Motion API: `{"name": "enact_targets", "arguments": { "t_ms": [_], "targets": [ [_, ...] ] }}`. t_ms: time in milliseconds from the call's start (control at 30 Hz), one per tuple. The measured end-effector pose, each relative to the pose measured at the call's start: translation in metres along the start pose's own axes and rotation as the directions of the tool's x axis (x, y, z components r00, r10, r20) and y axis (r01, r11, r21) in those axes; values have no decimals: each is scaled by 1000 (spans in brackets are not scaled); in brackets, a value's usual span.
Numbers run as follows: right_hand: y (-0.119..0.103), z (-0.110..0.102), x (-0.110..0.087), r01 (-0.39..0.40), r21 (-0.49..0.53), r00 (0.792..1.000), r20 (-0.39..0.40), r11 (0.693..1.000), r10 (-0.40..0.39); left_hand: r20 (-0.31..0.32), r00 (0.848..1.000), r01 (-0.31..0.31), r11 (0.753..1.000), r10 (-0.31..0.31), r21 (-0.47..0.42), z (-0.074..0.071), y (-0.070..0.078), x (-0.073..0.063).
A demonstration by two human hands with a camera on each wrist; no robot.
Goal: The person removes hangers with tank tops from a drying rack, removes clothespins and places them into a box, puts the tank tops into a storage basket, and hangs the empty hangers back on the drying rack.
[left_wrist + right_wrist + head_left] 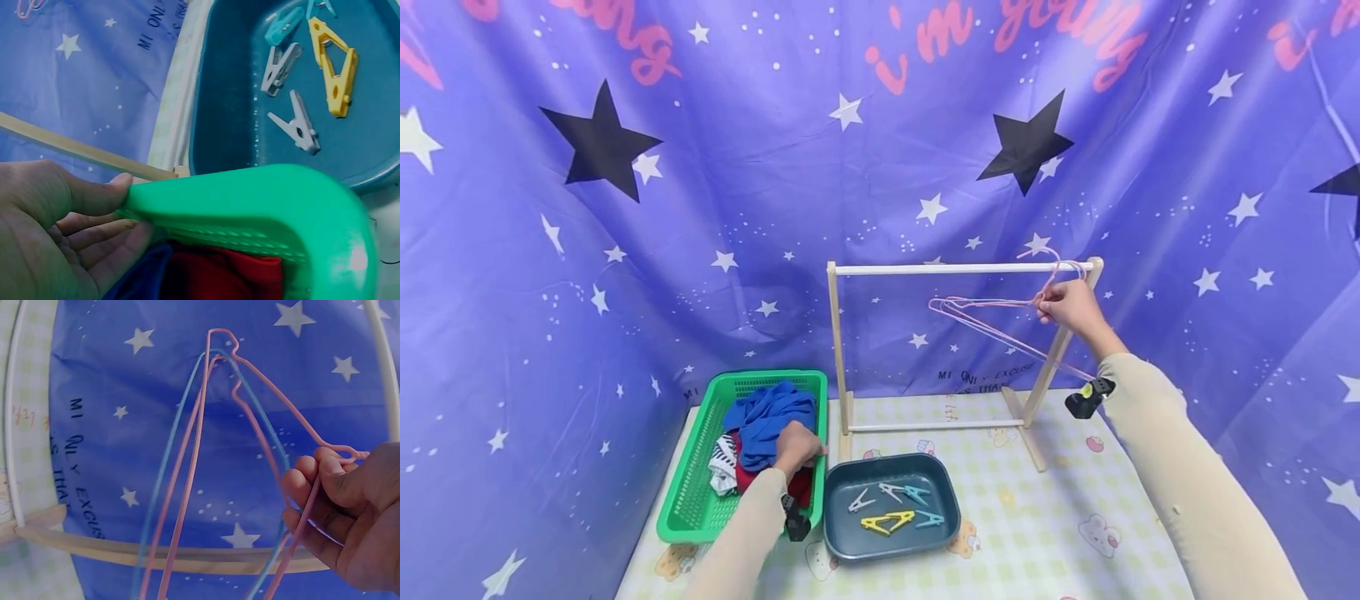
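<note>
My right hand (1073, 304) pinches the neck of a pink hanger (203, 400) near the right end of the rack's rail. Another pink hanger and a blue hanger (167, 450) hang close beside it; how each hook sits on the rail is hard to tell. My left hand (797, 447) grips the right rim of a green basket (237, 190), thumb outside and fingers inside. Within the basket lie a blue garment (775, 408), a red cloth (219, 275) and a black-and-white striped cloth (724, 467), heaped together.
A wooden clothes rack (837, 333) with a white rail (910, 269) stands at the back of the table. In front, a dark basin (891, 552) holds several clothespins (887, 522) in yellow, grey and blue. Purple star-patterned curtains (760, 200) enclose the table.
</note>
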State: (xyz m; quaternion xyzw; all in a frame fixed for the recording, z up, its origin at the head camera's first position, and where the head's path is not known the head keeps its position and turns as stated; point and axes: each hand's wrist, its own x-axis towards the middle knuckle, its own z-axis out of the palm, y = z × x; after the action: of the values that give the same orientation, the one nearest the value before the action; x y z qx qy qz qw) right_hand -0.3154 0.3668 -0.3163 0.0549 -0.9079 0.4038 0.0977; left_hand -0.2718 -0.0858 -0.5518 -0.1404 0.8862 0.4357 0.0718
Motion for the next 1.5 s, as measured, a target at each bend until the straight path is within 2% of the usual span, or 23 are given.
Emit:
{"name": "enact_targets", "arguments": {
  "t_ms": [200,333,467,633,867,1133,1333,1500],
  "targets": [
    [15,3,-3,-54,-103,998,-29,993,52,-39,998,-42,994,46,97,7,1,-4],
    [20,5,-3,-97,-215,995,-55,972,87,-46,997,-53,989,60,141,12,1,-8],
    [19,10,-2,-105,-290,993,-79,951,86,-54,997,-53,987,62,155,15,1,-10],
    [16,14,-2,-107,-291,992,-97,951,82,-56,996,-62,987,71,149,10,-1,-10],
    [14,9,-1,-119,-271,990,-107,955,93,-65,997,-31,989,41,143,1,4,-4],
    [20,0,-6,-135,-295,984,-149,946,94,-67,992,-88,977,103,194,5,15,-3],
    [21,7,-6,-147,-292,983,-150,945,107,-85,988,-101,964,125,245,4,12,-4],
    [22,14,-4,-168,-312,977,-181,935,115,-76,988,-109,961,132,253,-1,9,-6]
  ]
}}
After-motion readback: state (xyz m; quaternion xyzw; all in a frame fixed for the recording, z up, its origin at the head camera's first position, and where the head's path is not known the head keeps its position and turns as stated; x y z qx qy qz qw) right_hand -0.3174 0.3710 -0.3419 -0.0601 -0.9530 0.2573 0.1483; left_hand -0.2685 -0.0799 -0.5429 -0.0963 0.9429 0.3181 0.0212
